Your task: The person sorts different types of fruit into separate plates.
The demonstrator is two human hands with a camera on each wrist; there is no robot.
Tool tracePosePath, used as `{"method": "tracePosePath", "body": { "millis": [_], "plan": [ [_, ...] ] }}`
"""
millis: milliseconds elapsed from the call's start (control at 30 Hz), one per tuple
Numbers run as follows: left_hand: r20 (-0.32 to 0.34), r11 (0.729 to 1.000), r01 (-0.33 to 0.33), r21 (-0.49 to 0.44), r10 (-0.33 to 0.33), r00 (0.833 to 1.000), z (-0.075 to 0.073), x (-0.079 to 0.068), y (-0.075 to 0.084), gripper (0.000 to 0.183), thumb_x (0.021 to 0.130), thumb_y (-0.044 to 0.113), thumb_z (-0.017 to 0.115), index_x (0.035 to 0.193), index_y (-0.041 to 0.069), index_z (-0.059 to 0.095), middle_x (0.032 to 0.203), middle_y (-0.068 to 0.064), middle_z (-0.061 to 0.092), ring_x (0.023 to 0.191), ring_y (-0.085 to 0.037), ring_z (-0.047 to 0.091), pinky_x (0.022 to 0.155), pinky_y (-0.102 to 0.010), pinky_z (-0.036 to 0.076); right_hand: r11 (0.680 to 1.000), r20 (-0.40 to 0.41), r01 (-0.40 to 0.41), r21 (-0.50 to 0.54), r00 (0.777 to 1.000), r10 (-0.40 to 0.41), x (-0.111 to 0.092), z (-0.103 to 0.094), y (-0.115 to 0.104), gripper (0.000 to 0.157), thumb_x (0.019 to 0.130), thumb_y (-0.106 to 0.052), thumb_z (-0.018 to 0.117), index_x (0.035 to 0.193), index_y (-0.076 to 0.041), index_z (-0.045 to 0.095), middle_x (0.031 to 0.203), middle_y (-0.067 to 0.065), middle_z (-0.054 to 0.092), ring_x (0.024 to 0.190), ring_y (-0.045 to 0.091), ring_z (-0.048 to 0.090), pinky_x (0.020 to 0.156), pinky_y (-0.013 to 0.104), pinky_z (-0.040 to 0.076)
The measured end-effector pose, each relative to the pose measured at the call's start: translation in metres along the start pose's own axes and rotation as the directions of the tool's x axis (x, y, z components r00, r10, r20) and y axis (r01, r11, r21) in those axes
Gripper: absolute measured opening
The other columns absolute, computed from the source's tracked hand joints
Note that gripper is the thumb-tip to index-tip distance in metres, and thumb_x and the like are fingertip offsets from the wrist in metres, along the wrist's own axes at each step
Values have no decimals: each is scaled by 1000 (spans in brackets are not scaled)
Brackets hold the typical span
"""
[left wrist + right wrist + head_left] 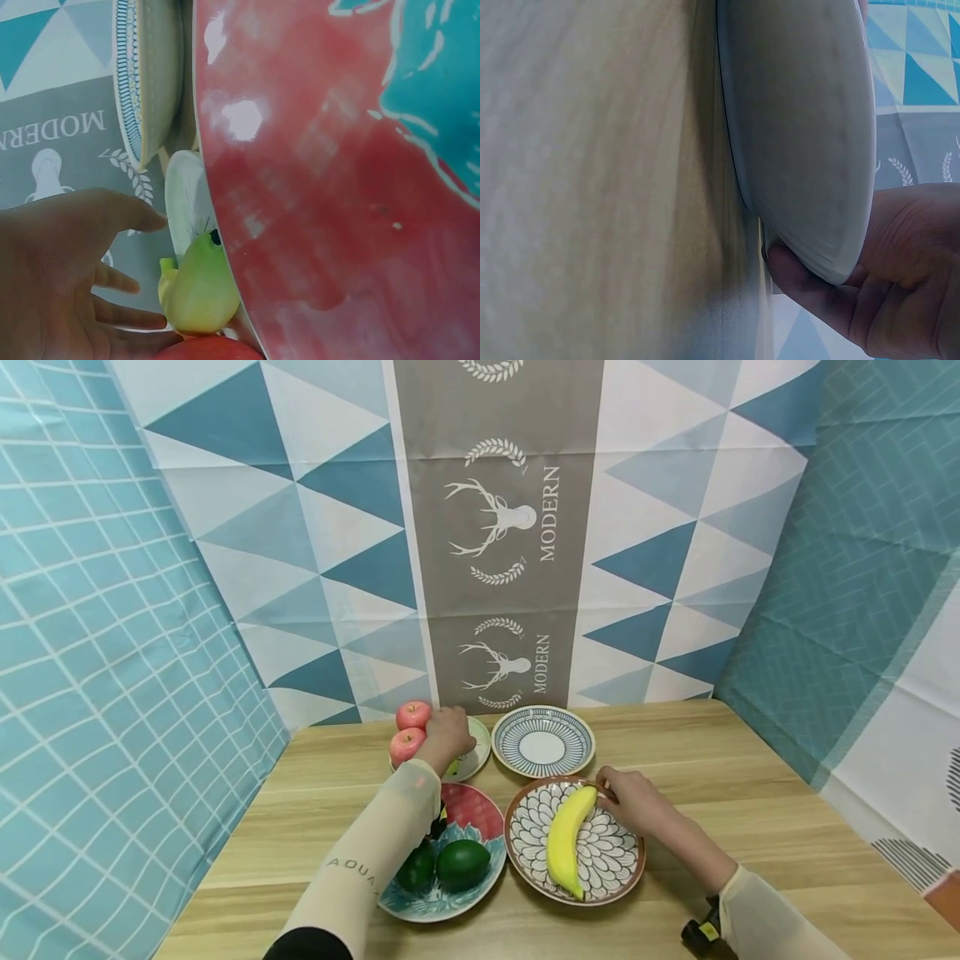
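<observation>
My left hand [446, 735] is over the pale green plate [480, 747] at the back, beside two pink-red apples [407, 746]. In the left wrist view, its thumb and fingers are spread, fingertips close to a green-yellow, pear-shaped fruit [202, 289]; a red apple [214, 349] shows below that fruit. My right hand [637, 802] grips the rim of the brown-rimmed, petal-patterned plate [525, 852], on which a banana [567, 843] lies. In the right wrist view, a finger reaches under this plate's pale underside [802, 127].
Left of the banana plate, a red and teal plate [480, 810] holds dark green avocados [462, 865], partly hidden by the left sleeve. A blue-striped white plate [542, 747] stands at the back. Patterned cloth [502, 527] hangs behind the wooden table [720, 777].
</observation>
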State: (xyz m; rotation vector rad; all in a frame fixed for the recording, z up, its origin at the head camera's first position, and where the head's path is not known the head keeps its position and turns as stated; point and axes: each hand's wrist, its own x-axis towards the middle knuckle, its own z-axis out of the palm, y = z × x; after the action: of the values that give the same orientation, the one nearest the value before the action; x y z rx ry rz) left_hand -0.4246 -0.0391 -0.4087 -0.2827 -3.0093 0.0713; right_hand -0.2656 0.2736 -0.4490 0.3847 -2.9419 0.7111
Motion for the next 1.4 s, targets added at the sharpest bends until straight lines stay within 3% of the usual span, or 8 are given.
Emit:
{"method": "tracePosePath", "body": {
  "millis": [300, 433, 767, 1000, 1133, 1167, 1400],
  "plan": [
    [19, 996, 89, -15, -89, 996, 9, 11, 3, 52, 89, 32, 76, 124, -3, 65, 114, -25, 66, 106, -38, 67, 79, -47, 60, 1000, 11, -19, 11, 1000, 19, 1, 0, -4, 20, 95, -7, 77, 112, -7, 66, 84, -1, 64, 75, 14, 60, 65, 30, 54],
    [24, 996, 85, 42, -86, 996, 11, 11, 5, 56, 90, 35, 76, 127, -5, 64, 115, -25, 64, 104, -37, 67, 79, -45, 59, 1000, 10, -16, 10, 1000, 16, 0, 1, -3, 19, 95, -7, 77, 110, -7, 66, 82, -1, 63, 74, 14, 58, 64, 30, 53],
    [-22, 994, 52, 94, -50, 999, 15, 3, 8, 42, 93, 25, 70, 119, -7, 70, 114, -26, 56, 93, -36, 67, 73, -43, 59, 1000, 5, -20, 3, 1000, 20, -1, 2, 0, 19, 95, -7, 77, 110, -8, 65, 79, -2, 60, 71, 14, 56, 62, 31, 51],
    [-50, 990, 76, 117, -71, 996, 30, 14, 6, 38, 95, 22, 65, 122, -4, 70, 116, -25, 55, 89, -35, 68, 68, -42, 60, 1000, 4, -21, -5, 1000, 21, 1, 4, 1, 20, 95, -8, 77, 111, -8, 65, 79, -2, 59, 71, 14, 55, 61, 30, 50],
    [-43, 993, 77, 88, -73, 996, 30, 16, 5, 37, 95, 18, 65, 124, -5, 69, 119, -27, 55, 91, -37, 68, 69, -44, 61, 1000, 4, -20, -4, 1000, 20, 1, 3, 1, 19, 96, -8, 77, 111, -7, 65, 79, -2, 59, 71, 15, 55, 61, 31, 50],
    [-13, 994, 80, 69, -79, 997, 22, 11, 6, 38, 97, 18, 66, 126, -6, 68, 122, -28, 56, 94, -38, 69, 72, -44, 61, 1000, 5, -20, -4, 1000, 20, 1, 3, 1, 19, 96, -8, 77, 111, -7, 65, 79, -1, 59, 71, 15, 55, 61, 31, 50],
    [-58, 993, 104, -61, -108, 993, 25, 11, 2, 29, 91, 13, 73, 112, -7, 70, 113, -30, 60, 95, -41, 69, 74, -47, 62, 999, 11, -36, -3, 999, 36, 0, 3, -1, 18, 96, -8, 76, 110, -7, 65, 79, -1, 59, 71, 15, 55, 62, 31, 50]
  ]
}}
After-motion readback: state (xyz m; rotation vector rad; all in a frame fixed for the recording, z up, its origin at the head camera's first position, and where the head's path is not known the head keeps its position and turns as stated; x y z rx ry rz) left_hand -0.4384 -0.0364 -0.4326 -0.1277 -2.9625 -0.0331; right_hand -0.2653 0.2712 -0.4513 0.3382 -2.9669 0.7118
